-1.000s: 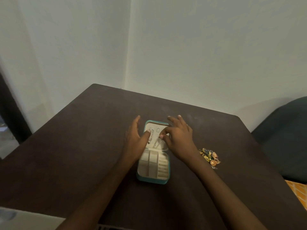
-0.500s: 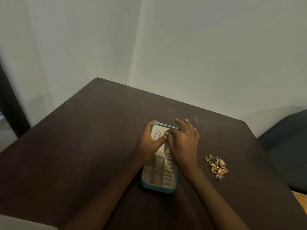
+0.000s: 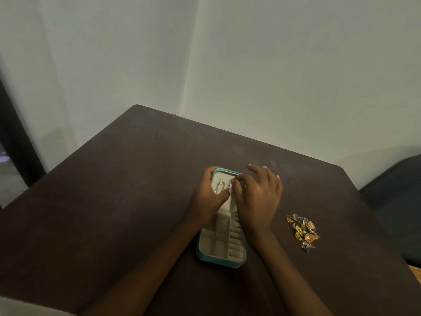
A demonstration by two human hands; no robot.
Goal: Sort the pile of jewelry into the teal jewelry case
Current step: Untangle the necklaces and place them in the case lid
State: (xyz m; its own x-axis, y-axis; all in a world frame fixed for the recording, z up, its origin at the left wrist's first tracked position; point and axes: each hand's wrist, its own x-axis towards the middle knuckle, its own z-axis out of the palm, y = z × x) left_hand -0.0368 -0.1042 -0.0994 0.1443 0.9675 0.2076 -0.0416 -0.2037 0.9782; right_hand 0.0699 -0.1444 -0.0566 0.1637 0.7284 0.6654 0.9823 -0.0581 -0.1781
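The teal jewelry case [image 3: 218, 262] lies open on the dark table [image 3: 114, 201], its cream compartments toward me and its lid part farther away. My left hand [image 3: 205, 201] grips the lid's left edge, thumb lying on the lining. Two silver pieces [image 3: 218, 185] hang inside the lid. My right hand [image 3: 257, 199] reaches over the lid from the right and pinches the right-hand silver piece between thumb and forefinger, other fingers spread. The pile of gold and orange jewelry [image 3: 301, 229] sits on the table right of the case, untouched.
A dark upholstered seat [image 3: 398, 190] stands past the table's right edge, with something orange [image 3: 415, 273] below it. A pale object [image 3: 22, 309] shows at the bottom left corner. White walls meet behind the table's far corner.
My left hand went from lying open beside the lid to curling round its left edge. My right thumb and forefinger closed together over the lid's silver piece.
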